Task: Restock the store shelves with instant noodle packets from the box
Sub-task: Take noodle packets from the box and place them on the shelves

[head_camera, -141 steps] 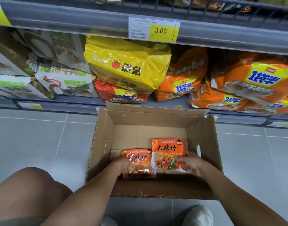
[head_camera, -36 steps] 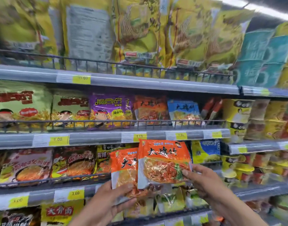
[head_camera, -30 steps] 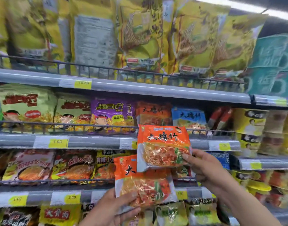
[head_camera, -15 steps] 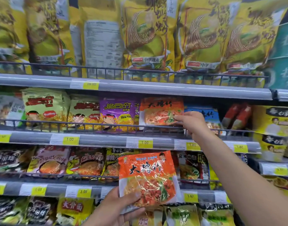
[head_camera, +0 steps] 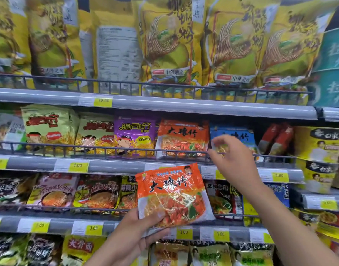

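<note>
Orange noodle packet [head_camera: 172, 196] gripped at its corner by left hand [head_camera: 137, 235] — right hand [head_camera: 232, 160] loosely spread, holding nothing

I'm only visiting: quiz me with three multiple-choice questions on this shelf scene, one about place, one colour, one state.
1. The shelved orange packet stands: A) between the purple packet and the blue packet; B) on the top shelf; C) in a box.
2. The held packet in the left hand is: A) green; B) orange; C) purple.
3. The right hand is: A) gripping a packet; B) empty; C) pulling a price tag.
Answers: 1 A, those two flank it; 2 B, its wrapper is orange; 3 B, its fingers hold nothing.
</note>
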### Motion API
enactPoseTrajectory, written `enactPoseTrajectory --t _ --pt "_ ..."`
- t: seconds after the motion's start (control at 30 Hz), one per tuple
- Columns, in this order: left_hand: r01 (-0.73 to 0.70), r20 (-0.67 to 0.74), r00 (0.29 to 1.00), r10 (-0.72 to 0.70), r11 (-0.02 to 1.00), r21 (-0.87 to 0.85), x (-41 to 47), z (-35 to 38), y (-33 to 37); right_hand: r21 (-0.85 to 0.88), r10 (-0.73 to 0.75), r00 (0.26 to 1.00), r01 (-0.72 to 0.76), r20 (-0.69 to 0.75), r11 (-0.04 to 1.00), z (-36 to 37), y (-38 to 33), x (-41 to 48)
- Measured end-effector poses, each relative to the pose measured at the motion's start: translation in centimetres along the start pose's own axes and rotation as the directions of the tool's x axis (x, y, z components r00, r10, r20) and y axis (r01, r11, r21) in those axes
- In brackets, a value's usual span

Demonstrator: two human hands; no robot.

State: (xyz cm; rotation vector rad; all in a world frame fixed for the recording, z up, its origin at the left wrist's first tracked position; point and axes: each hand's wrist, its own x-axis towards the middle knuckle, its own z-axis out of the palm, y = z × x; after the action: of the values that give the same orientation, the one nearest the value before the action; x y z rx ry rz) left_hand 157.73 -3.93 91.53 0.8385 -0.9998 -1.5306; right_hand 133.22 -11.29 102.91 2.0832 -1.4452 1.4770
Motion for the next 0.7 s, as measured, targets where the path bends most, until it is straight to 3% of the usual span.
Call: enactPoseTrajectory --t 0.2,0.3,0.4,0.47,0.6,0.7 --pt "-0.15 0.006 0.989 0.15 0.989 -0.013 1.8 1.6 3.0 0.166 -0.124 0.946 0.077 0.299 0.983 -0.4 1.2 -6.8" --pt "-0.189 -0.001 0.982 0.189 0.982 0.007 3.9 2.6 4.3 0.257 -0.152 0.958 0.088 0.243 0.962 0.7 2.4 -7.1" --pt "-0.24 -0.032 0.97 0.241 0.97 0.042 5.9 3.4 5.5 0.212 -0.153 0.983 0.128 0.105 0.969 1.4 2.7 -6.2" --pt "-0.309 -0.037 0.947 0.319 0.937 0.166 6.6 4.2 6.4 0.194 -0.141 0.99 0.132 0.03 0.972 1.6 2.5 -5.2" --pt "-0.403 -0.063 0.845 0.531 0.711 0.577 6.9 5.3 7.9 0.128 -0.133 0.986 0.146 -0.102 0.981 2.1 2.2 -2.7" --pt "-0.399 -0.001 0.713 0.701 0.407 0.821 7.6 5.3 8.1 0.093 -0.088 0.991 0.097 -0.097 0.991 2.6 2.0 -1.2"
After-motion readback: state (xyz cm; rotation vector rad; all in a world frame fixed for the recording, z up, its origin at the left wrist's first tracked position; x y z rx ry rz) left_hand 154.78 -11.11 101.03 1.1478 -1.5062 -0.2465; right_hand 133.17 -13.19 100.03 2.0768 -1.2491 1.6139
